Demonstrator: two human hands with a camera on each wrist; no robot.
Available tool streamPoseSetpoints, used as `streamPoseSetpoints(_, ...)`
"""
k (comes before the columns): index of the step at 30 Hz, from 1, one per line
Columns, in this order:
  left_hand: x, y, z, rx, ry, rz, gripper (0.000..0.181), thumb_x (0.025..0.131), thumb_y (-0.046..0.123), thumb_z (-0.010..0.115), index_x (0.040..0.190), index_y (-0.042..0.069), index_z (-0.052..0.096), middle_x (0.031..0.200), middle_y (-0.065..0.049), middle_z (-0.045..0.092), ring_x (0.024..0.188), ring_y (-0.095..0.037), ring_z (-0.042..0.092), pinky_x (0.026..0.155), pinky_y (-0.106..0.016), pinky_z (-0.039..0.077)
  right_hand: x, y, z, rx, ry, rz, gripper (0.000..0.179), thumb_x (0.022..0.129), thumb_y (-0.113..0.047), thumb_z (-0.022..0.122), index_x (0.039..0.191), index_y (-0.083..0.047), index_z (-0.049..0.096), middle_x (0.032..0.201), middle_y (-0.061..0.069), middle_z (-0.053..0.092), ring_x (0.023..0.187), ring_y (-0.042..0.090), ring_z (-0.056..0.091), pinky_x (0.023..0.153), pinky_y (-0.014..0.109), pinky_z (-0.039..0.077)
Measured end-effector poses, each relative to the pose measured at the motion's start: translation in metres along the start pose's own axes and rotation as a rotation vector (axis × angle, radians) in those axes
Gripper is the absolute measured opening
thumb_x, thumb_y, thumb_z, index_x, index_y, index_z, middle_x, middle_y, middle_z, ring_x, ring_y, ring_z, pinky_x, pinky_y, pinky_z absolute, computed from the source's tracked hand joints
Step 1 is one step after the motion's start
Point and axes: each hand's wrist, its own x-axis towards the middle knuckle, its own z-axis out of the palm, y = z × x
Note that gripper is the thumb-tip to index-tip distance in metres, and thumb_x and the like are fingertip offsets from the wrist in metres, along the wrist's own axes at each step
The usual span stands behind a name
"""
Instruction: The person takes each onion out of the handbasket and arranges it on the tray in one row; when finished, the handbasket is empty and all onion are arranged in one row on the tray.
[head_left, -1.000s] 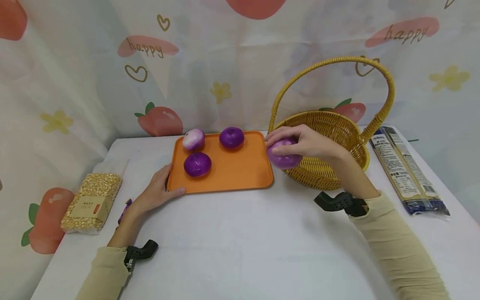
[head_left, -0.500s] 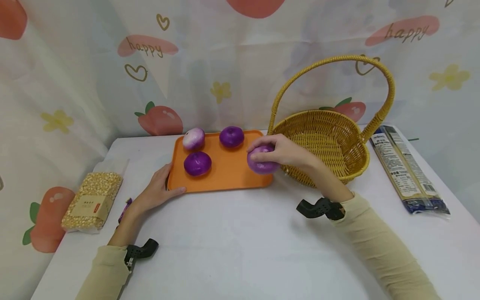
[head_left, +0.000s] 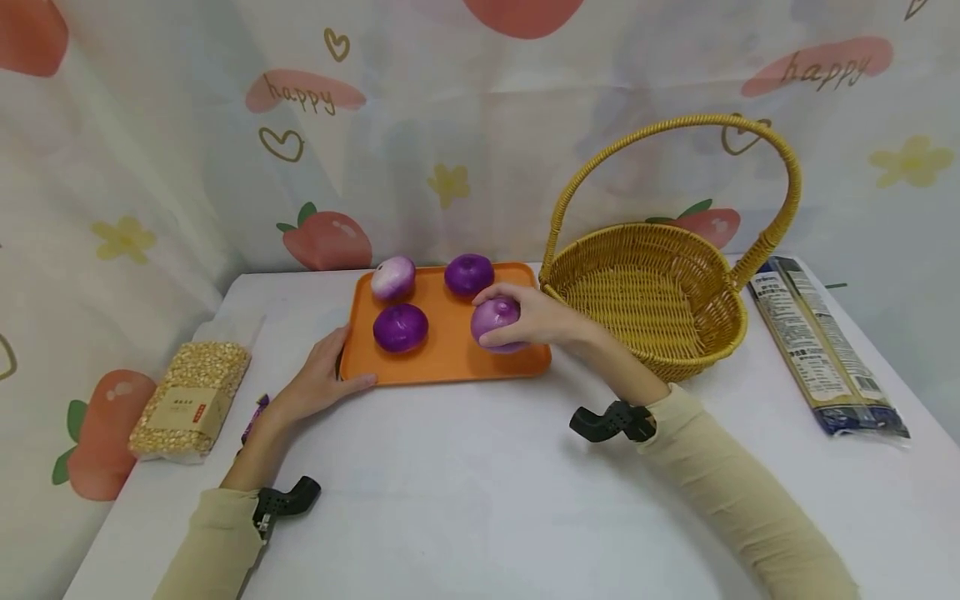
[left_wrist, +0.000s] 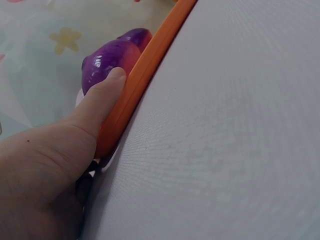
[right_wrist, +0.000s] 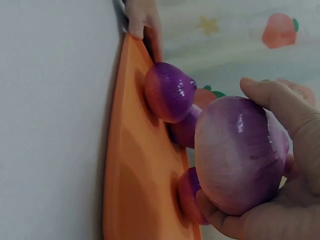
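Observation:
Over the right part of the orange tray (head_left: pixel 442 360), my right hand (head_left: pixel 542 318) grips a pale purple onion (head_left: pixel 493 323). The right wrist view has thumb and fingers around this onion (right_wrist: pixel 237 155), with a gap between it and the tray's face. My left hand (head_left: pixel 313 382) holds the tray's near left corner, its thumb (left_wrist: pixel 107 95) over the rim and the other fingers along the left side. On the tray sit a dark purple onion (head_left: pixel 401 327) near the left, a whitish purple one (head_left: pixel 393 279) behind it, and another dark onion (head_left: pixel 469 275) at the back.
A yellow wicker basket (head_left: pixel 723 329) with a tall handle stands right of the tray. Beyond it lies a long flat packet (head_left: pixel 828 350). On the left are a bag of yellow kernels (head_left: pixel 191 400) and a small purple-wrapped item (head_left: pixel 257 417). A printed curtain hangs behind.
My right hand has carried the pale onion leftward, from the basket's near left edge to over the tray. The left hand stays at the tray corner.

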Motion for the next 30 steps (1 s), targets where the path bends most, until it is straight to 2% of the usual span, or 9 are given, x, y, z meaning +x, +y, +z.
streamPoseSetpoints(6, 0.0, -0.002, 0.0, 0.014, -0.003, -0.002, 0.1, 0.084, 0.041, 0.073, 0.156, 0.006, 0.012, 0.16, -0.018, 0.022, 0.146, -0.04, 0.017, 0.118, -0.062, 0.014, 0.013, 0.007, 0.008, -0.012, 0.009, -0.024, 0.059, 0.081, -0.02, 0.076, 0.132, -0.008, 0.05, 0.13, 0.016, 0.054, 0.114, 0.031, 0.057, 0.094, 0.041, 0.053)
streamPoseSetpoints(14, 0.0, -0.001, 0.001, 0.004, 0.003, 0.01, 0.099, 0.084, 0.039, 0.074, 0.156, 0.008, 0.014, 0.159, -0.018, 0.024, 0.145, -0.041, 0.019, 0.117, -0.063, 0.015, 0.027, 0.014, 0.019, -0.008, 0.076, -0.024, 0.059, 0.08, -0.024, 0.078, 0.131, -0.006, 0.053, 0.127, 0.016, 0.057, 0.113, 0.03, 0.059, 0.096, 0.042, 0.052)
streamPoseSetpoints(30, 0.0, -0.002, 0.002, 0.004, 0.006, 0.012, 0.098, 0.084, 0.039, 0.074, 0.155, 0.007, 0.015, 0.159, -0.018, 0.024, 0.145, -0.041, 0.019, 0.117, -0.063, 0.015, 0.036, 0.019, 0.028, -0.041, 0.072, -0.021, 0.06, 0.081, -0.024, 0.077, 0.132, -0.004, 0.053, 0.129, 0.02, 0.057, 0.116, 0.032, 0.058, 0.1, 0.043, 0.05)
